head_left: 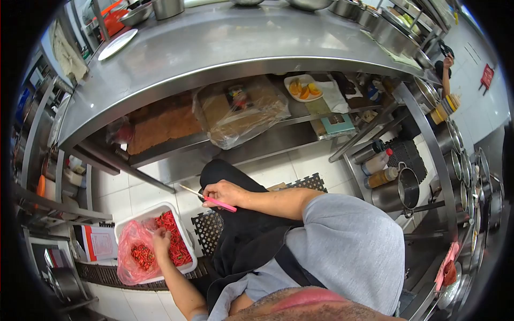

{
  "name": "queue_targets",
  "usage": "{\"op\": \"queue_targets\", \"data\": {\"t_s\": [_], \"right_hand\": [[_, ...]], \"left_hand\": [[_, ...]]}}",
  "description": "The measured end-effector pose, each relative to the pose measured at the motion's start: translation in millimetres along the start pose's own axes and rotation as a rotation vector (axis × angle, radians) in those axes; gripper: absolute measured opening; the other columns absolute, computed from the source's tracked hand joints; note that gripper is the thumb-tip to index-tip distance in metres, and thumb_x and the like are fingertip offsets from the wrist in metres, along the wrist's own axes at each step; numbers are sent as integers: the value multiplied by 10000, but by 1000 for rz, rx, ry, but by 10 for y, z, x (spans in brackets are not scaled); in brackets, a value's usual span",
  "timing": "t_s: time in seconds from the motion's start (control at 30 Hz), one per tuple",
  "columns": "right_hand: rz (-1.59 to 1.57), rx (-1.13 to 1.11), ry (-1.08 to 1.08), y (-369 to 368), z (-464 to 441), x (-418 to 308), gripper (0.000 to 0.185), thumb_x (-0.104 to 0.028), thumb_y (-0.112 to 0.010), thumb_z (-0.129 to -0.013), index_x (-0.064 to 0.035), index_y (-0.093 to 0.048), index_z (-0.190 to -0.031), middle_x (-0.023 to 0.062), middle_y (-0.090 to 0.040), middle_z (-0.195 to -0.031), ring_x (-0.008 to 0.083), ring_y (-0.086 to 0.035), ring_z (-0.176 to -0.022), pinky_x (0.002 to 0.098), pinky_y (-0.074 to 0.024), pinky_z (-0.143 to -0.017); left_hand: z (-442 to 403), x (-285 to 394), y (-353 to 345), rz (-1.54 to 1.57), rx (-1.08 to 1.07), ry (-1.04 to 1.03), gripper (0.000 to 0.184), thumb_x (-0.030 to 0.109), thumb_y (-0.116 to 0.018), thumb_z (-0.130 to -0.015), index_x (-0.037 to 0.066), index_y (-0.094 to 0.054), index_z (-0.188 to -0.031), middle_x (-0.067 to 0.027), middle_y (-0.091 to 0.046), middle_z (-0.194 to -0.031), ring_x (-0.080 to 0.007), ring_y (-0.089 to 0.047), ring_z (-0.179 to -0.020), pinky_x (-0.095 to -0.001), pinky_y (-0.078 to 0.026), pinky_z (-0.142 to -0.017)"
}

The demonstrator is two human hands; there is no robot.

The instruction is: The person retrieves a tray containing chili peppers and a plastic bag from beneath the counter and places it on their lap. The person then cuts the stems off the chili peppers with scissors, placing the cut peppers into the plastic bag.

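Observation:
My right hand (222, 195) is closed around a small knife (224, 205) with a pink handle, held above my dark-clothed leg. Its thin blade points left. My left hand (161, 243) reaches into a white plastic tub (179, 214) on the floor, its fingers bent together at the chillies; what they pinch is too small to make out. Long red chillies (174, 235) fill the right side of the tub. A pinkish see-through plastic bag (128, 241) lies open in its left side, with small cut-looking red chilli pieces (143, 257) inside.
A steel worktable (246, 37) stands ahead, its lower shelf holding a plastic-wrapped package (241, 115) and a dish of orange pieces (303, 88). Sauce bottles (381, 177) and a steel pot (399, 192) stand right. Another person's arm (446, 75) shows far right.

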State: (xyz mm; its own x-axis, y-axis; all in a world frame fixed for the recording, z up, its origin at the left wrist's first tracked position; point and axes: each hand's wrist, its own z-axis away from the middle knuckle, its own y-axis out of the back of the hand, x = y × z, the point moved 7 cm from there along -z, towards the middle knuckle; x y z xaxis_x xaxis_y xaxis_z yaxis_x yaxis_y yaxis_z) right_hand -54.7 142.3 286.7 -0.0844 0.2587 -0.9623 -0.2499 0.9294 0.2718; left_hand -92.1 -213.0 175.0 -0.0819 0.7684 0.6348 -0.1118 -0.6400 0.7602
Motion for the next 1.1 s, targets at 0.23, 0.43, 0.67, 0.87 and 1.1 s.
{"op": "queue_targets", "data": {"t_s": [0.23, 0.43, 0.67, 0.87, 1.1], "right_hand": [[46, -20, 147, -105, -32, -41, 345, -333, -769, -782, -25, -640, -872, 78, -624, -651, 178, -599, -572, 315, -484, -572], [60, -15, 209, -79, 1, -50, 307, -261, -757, -810, -3, -632, -919, 42, -639, -648, 111, -613, -553, 263, -487, -538], [-110, -84, 55, -132, -17, 13, 284, -220, -751, -827, 13, -624, -929, 15, -598, -606, 72, -562, -491, 229, -449, -458], [-66, -115, -21, -181, -32, -6, 309, -240, -756, -823, 14, -626, -944, 13, -604, -618, 76, -571, -495, 230, -454, -461], [26, -105, -52, -198, -94, -44, 310, -245, -760, -818, 13, -635, -936, 16, -618, -626, 69, -573, -509, 228, -457, -492]], "left_hand": [[-54, -112, -369, -355, 33, -63, 589, 154, -680, -742, -12, -507, -1280, -275, -457, -1323, -422, -429, -1240, -439, -379, -1045], [-65, -301, -725, -448, -16, -45, 670, 194, -678, -755, 58, -429, -1362, -251, -356, -1424, -422, -343, -1309, -495, -337, -1080], [-172, -507, -615, -428, -112, 136, 500, 160, -648, -750, 52, -577, -1233, -232, -478, -1337, -411, -476, -1208, -439, -432, -1008], [18, -266, -474, -413, -45, 121, 750, 268, -688, -759, 117, -380, -1426, -194, -303, -1476, -398, -295, -1354, -554, -395, -1010], [-72, -272, -633, -432, -53, 64, 433, 171, -589, -799, 76, -569, -1221, -166, -471, -1347, -376, -450, -1232, -485, -454, -968]]}}
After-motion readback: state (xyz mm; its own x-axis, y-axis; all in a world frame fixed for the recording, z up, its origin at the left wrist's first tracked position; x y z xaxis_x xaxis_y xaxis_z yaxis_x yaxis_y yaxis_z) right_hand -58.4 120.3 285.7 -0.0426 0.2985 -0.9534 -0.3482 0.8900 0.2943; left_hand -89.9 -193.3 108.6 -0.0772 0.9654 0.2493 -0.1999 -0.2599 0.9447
